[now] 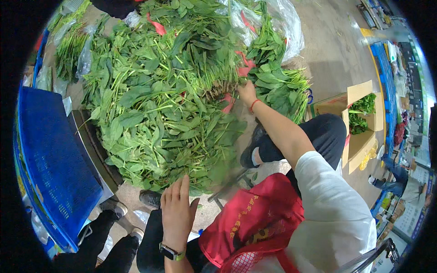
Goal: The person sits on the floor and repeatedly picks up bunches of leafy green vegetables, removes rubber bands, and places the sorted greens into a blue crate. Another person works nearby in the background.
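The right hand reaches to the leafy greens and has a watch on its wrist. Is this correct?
Not quite: in the head view, the right hand wears a red bracelet; the left hand wears the watch. The right hand does reach to the leafy greens.

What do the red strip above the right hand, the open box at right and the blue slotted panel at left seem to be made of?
Red strip: probably thin plastic film, faintly glossy, by its creases; cloth isn't ruled out. Open box: matte cardboard, judging by its tan folded flaps. Blue slotted panel: likely smooth, rigid plastic, given its even colour and slot rows.
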